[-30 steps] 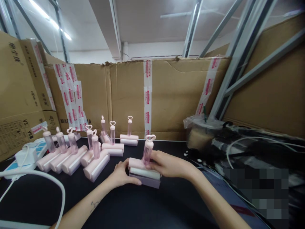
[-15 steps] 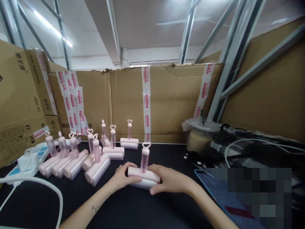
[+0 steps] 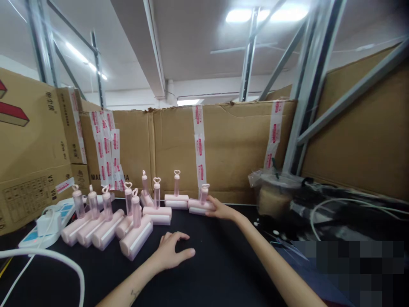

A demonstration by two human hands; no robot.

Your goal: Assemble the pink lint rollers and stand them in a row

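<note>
My right hand (image 3: 220, 209) reaches to the back of the table and grips the right end of a pink lint roller (image 3: 195, 205), whose short clear handle with a heart-shaped loop points up. Nearer to me, my left hand (image 3: 174, 251) hovers over the black table with fingers and thumb apart and nothing between them. Left of the held roller stands a similar pink lint roller (image 3: 176, 199), its handle upright. Several more lie in a group to the left, among them a front lint roller (image 3: 136, 243) set at a slant.
A black tabletop (image 3: 204, 273) spreads beneath my hands. Cardboard walls (image 3: 172, 149) close off the back and sides. At left are a white power strip (image 3: 41, 238) and a thick white cable (image 3: 72, 260). A bagged drink cup (image 3: 273, 196) and dark clutter with cables stand at right.
The lint roller has moved from the table's middle to the back, carried by my right hand. My left hand has let go of it and opened. The view has tilted up slightly.
</note>
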